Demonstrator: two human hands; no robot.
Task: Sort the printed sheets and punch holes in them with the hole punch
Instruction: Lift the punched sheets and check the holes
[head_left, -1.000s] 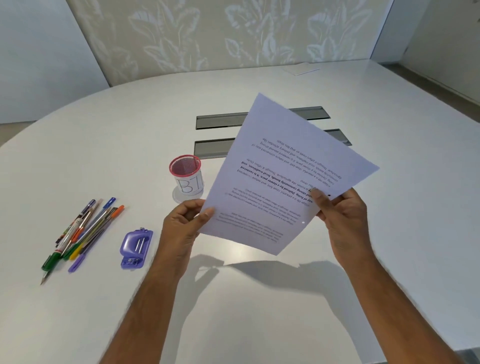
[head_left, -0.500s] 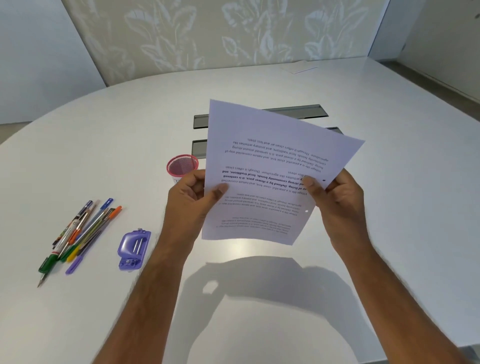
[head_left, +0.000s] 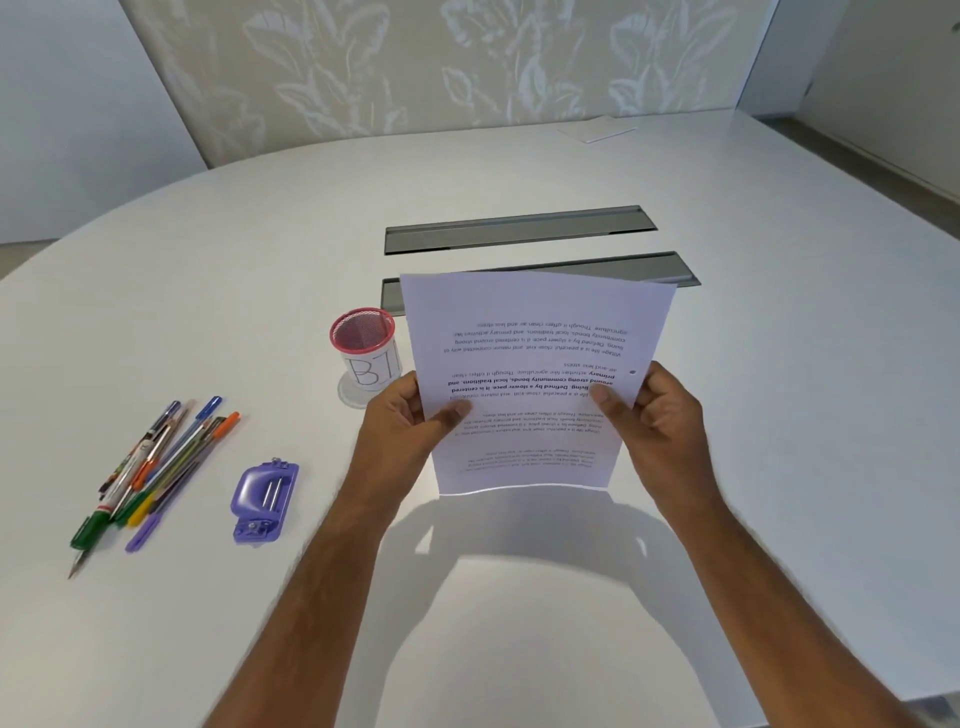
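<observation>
table: white, wide, carried everything.
sheets: held upright, bottom edge on the table, print upside down; one hole showed near the right edge.
left hand: closed on the sheets' left edge.
right hand: gripped the right edge.
pens: loose pile, far left.
cup: just left of the sheets.
hole punch: idle, apart from both hands.
progress: squaring looked underway; some punching seemed done, how much remained was unclear.

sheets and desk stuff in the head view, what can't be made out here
Head view:
- Sheets: how many is hidden, since the front one covers any behind; the print is upside down and too small to read.
- Cup: its label is cut off by the sheets and the left hand.
- Punch: too small to tell whether it holds scraps.
</observation>
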